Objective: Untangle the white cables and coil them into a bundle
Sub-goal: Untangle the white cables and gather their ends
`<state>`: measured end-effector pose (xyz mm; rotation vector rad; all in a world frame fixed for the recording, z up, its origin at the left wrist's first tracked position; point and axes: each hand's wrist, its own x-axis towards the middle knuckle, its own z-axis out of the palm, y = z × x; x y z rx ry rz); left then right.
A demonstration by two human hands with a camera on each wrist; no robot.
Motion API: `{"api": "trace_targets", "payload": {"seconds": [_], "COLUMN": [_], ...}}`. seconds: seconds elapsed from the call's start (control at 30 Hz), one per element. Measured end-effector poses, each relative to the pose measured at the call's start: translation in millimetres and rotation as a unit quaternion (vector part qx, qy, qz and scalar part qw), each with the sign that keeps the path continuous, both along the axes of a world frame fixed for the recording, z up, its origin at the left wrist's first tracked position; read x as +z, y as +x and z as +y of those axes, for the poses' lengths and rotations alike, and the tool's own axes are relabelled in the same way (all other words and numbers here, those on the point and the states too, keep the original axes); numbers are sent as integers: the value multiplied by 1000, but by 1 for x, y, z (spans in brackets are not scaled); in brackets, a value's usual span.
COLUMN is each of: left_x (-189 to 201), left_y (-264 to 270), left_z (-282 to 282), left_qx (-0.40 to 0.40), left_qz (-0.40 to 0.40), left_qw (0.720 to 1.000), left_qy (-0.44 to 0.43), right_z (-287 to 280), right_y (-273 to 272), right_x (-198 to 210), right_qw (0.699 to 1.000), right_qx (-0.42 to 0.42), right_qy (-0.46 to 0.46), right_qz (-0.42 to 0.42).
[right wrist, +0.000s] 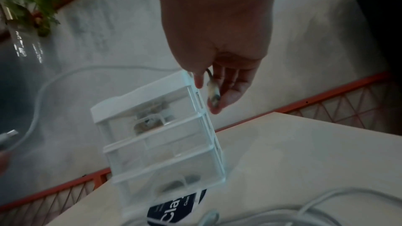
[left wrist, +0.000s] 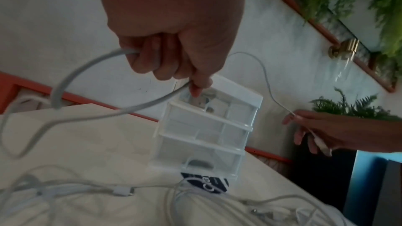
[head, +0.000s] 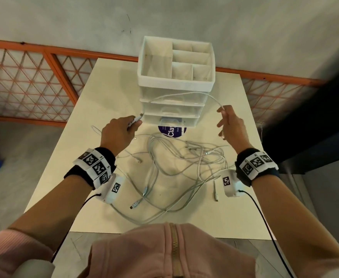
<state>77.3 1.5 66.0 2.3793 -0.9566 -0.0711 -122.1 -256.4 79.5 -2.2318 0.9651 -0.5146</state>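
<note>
A tangle of white cables (head: 184, 161) lies spread over the cream table (head: 104, 93). One white cable (head: 182, 94) is lifted from it and arcs between my two hands in front of the drawer unit. My left hand (head: 133, 124) grips one end of it, connector sticking out past the fingers; in the left wrist view this hand (left wrist: 174, 61) also has a loop of the cable (left wrist: 65, 82) in its curled fingers. My right hand (head: 221, 117) pinches the other end, and the right wrist view shows that connector (right wrist: 212, 92) hanging between thumb and fingers.
A white three-drawer organiser (head: 174, 81) with an open compartment tray on top stands at the back middle of the table. A round purple label (head: 172, 132) lies at its foot. Loose plugs (head: 136, 203) lie near the front edge. An orange mesh railing (head: 34, 77) runs behind.
</note>
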Motion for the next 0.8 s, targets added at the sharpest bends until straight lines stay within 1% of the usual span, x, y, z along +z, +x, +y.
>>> {"api": "trace_targets", "payload": {"seconds": [0.07,0.13,0.23,0.27,0.3,0.37,0.43,0.5,0.63,0.7,0.73,0.8], "left_x": [-2,-2,-2,-2,-2,-3,-4,-6,-11,-10,-10,-6], "left_y": [-2,-6,-12,-14,-16,-19,-23,-28,-34,-35,-34,-34], "left_z": [2,1,0,1,1,3,5,7,14,17,18,18], "left_qx": [2,-3,-32,-40,-46,-46,-42,-45,-59,-61,-60,-60], "left_qz": [-24,-44,-27,-18,-12,5,33,60,100,120,135,167], "left_qw": [999,997,995,995,995,996,996,995,993,991,989,984], "left_qy": [42,70,89,90,87,72,67,69,25,2,-9,-30], "right_z": [-4,7,38,51,64,93,116,131,143,141,137,127], "right_y": [2,7,20,24,29,37,43,46,49,50,51,52], "right_x": [-8,-20,-41,-46,-50,-60,-75,-92,-109,-104,-97,-75], "right_qw": [999,999,992,986,974,931,890,868,827,824,832,860], "right_qx": [-21,-4,100,153,212,335,418,452,492,488,483,464], "right_qy": [-17,-16,-42,-25,5,53,68,70,-19,-39,-23,39], "right_qz": [23,50,65,66,76,133,169,192,272,285,271,206]}}
